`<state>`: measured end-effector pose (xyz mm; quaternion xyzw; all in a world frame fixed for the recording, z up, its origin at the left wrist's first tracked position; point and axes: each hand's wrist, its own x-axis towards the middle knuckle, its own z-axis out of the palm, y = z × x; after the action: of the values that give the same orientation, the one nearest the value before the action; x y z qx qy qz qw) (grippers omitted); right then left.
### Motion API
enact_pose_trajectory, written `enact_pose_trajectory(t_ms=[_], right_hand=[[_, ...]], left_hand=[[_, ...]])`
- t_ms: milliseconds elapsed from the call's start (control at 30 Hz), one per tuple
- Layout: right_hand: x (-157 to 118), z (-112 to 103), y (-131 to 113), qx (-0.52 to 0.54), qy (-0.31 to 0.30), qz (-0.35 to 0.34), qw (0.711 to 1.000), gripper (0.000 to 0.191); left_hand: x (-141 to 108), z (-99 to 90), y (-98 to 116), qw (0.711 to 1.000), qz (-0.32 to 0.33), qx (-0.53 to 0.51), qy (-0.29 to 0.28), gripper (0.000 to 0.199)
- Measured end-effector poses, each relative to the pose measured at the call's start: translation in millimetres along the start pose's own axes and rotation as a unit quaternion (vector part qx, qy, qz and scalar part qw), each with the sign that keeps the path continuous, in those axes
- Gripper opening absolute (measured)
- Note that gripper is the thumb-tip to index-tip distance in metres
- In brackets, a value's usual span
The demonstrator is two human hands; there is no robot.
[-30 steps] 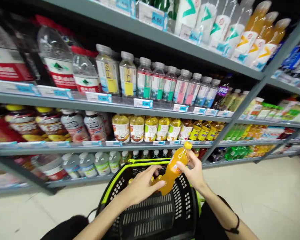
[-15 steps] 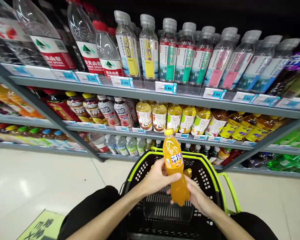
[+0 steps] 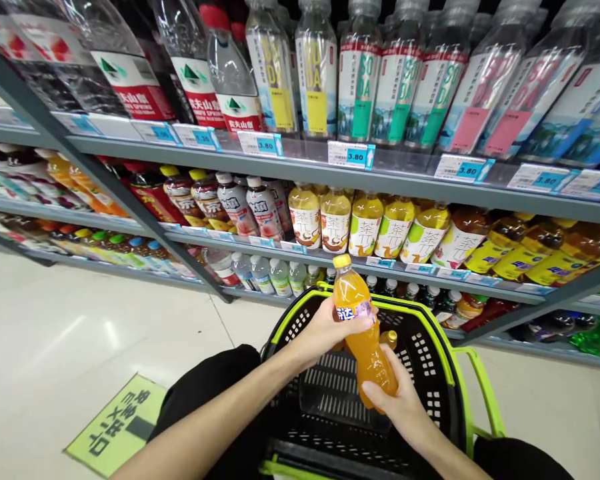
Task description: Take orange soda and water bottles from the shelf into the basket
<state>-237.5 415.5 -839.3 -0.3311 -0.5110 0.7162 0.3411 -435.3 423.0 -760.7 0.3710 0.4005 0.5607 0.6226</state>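
Observation:
Both hands grip one orange soda bottle (image 3: 363, 347) with a yellow cap, tilted with its top leaning left and away from me. Around its upper part, at the label, my left hand (image 3: 333, 327) is closed, thumb across the front. My right hand (image 3: 397, 387) wraps the lower end, its thumb on the near side. Below the bottle is a black shopping basket (image 3: 437, 393) with a lime-green rim and handle. Another yellow-capped bottle (image 3: 389, 339) shows inside the basket, mostly hidden behind the held one.
A shelf rack (image 3: 280, 163) of drinks stands in front, with soda water bottles (image 3: 360, 87) on top and tea bottles (image 3: 365, 223) below. Blue-and-white price tags (image 3: 350, 155) line its edges. A lime-green floor sign (image 3: 115, 427) lies at the lower left. My dark-clothed knees flank the basket.
The bottle has turned, so its label faces more to the side. My right hand has brought its thumb round to the front. The camera view has shifted, bringing the shelves closer.

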Motion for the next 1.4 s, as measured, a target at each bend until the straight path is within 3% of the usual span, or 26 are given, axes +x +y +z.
enact_pose_trajectory(t_ms=[67,167,233,433,667,1400], right_hand=[[1,2,0,0.059,-0.045,0.032,0.997,0.056],[3,8,-4,0.158,-0.169,0.095,0.968,0.056],[4,14,-3,0.161,-0.209,0.109,0.958,0.058],[0,23,8,0.052,-0.14,0.055,0.987,0.049],[5,5,21,-0.091,-0.067,-0.066,0.991,0.039],[-4,7,35,-0.15,-0.045,-0.102,0.982,0.04]], left_hand=[[-4,-0.5,4,0.999,-0.015,-0.044,-0.002,0.055],[-10,-4.1,11,0.995,-0.013,-0.097,-0.014,0.058],[-12,-7.7,15,0.992,-0.003,-0.122,-0.015,0.06],[-13,-19.2,15,0.991,0.06,-0.114,-0.041,0.048],[-17,-24.8,15,0.991,0.1,-0.063,-0.059,0.047],[-15,-22.0,10,0.985,0.096,-0.044,-0.136,0.042]])
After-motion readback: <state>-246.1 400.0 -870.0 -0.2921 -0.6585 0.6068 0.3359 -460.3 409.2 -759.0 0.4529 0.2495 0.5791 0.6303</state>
